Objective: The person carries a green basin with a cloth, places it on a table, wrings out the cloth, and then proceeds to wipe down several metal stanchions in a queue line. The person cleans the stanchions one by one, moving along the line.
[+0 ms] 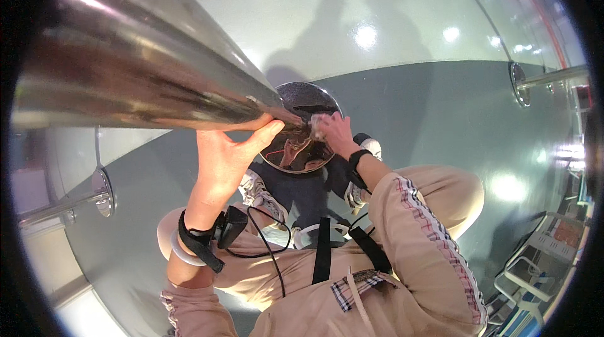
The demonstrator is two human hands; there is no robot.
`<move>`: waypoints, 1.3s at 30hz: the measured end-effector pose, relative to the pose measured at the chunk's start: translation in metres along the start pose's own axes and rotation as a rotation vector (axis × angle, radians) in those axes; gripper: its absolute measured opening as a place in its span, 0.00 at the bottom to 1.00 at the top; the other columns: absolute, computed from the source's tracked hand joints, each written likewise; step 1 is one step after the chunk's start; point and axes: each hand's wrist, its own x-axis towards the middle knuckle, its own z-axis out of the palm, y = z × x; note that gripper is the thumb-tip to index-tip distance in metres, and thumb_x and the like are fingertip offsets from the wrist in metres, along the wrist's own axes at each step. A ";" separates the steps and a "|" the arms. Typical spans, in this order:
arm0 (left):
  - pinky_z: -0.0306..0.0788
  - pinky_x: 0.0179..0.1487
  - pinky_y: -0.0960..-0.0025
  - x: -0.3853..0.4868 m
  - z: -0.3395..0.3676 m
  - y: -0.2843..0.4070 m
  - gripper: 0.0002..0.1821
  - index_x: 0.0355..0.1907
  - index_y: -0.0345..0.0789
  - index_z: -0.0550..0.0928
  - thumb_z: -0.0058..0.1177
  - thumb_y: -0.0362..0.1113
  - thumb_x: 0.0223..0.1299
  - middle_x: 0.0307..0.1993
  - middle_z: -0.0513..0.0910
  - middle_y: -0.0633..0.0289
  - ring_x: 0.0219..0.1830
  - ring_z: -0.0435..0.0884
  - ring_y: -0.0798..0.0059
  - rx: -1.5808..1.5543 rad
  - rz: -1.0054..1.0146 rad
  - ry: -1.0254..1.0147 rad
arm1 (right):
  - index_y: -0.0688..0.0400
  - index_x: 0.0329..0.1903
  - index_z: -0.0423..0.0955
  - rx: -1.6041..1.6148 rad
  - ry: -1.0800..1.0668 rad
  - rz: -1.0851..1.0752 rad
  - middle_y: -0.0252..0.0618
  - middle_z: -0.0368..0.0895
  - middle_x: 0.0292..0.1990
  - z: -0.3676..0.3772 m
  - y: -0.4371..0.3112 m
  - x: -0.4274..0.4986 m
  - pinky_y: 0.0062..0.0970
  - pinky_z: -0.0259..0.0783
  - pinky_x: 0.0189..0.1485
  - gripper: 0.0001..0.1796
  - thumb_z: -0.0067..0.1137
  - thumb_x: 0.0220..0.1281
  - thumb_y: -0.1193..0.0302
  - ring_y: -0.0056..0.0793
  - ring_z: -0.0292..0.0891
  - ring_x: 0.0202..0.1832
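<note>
A polished metal pole [155, 49] rises from a round mirror-like base plate [302, 94] on the floor between my feet. My left hand [226, 153] rests against the underside of the pole near its foot, the thumb spread out along the surface. Over the right part of the base plate, my right hand [335, 131] presses a small crumpled pale cloth or wipe [317, 128] with its fingertips. The plate's shiny top reflects the hands. Black straps circle both wrists, and a small black device [232, 227] with a cable sits at the left one.
The floor is grey [401, 105] with a pale area [302, 16] beyond it. Thinner metal posts with round bases stand at the left [103, 191] and right [520, 84]. White-framed chairs [528, 271] are at the lower right. A loose black cable [266, 242] hangs over my lap.
</note>
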 end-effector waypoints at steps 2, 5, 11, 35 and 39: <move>0.75 0.45 0.70 0.000 0.002 0.000 0.14 0.36 0.29 0.83 0.69 0.31 0.47 0.32 0.85 0.62 0.35 0.82 0.77 -0.033 -0.012 0.007 | 0.54 0.44 0.76 0.029 0.103 0.285 0.45 0.72 0.53 0.009 -0.001 0.020 0.48 0.65 0.54 0.11 0.47 0.60 0.70 0.46 0.66 0.52; 0.74 0.50 0.68 -0.001 0.003 -0.001 0.17 0.41 0.30 0.83 0.69 0.30 0.47 0.38 0.85 0.60 0.41 0.81 0.75 -0.073 -0.029 0.004 | 0.50 0.45 0.76 0.091 0.285 0.585 0.46 0.70 0.55 0.037 -0.022 0.063 0.50 0.68 0.53 0.13 0.50 0.57 0.72 0.50 0.65 0.53; 0.64 0.63 0.59 -0.001 0.002 -0.016 0.30 0.54 0.30 0.74 0.68 0.31 0.44 0.53 0.75 0.52 0.57 0.73 0.63 -0.018 0.237 -0.017 | 0.47 0.47 0.77 0.100 0.159 0.079 0.41 0.70 0.52 0.037 0.003 0.070 0.44 0.70 0.46 0.17 0.56 0.52 0.73 0.47 0.66 0.51; 0.69 0.58 0.56 0.004 0.003 -0.003 0.61 0.70 0.40 0.42 0.69 0.57 0.45 0.51 0.73 0.46 0.53 0.75 0.60 0.113 0.198 0.042 | 0.44 0.45 0.78 0.061 -0.132 -0.366 0.29 0.77 0.49 0.022 -0.036 0.175 0.36 0.65 0.54 0.17 0.59 0.50 0.70 0.34 0.71 0.53; 0.66 0.60 0.58 -0.003 0.001 -0.007 0.59 0.68 0.36 0.47 0.74 0.50 0.42 0.53 0.73 0.47 0.57 0.73 0.61 -0.084 0.157 0.046 | 0.49 0.44 0.76 0.036 0.005 0.104 0.30 0.77 0.49 0.000 -0.011 0.150 0.37 0.65 0.50 0.14 0.58 0.51 0.72 0.36 0.68 0.54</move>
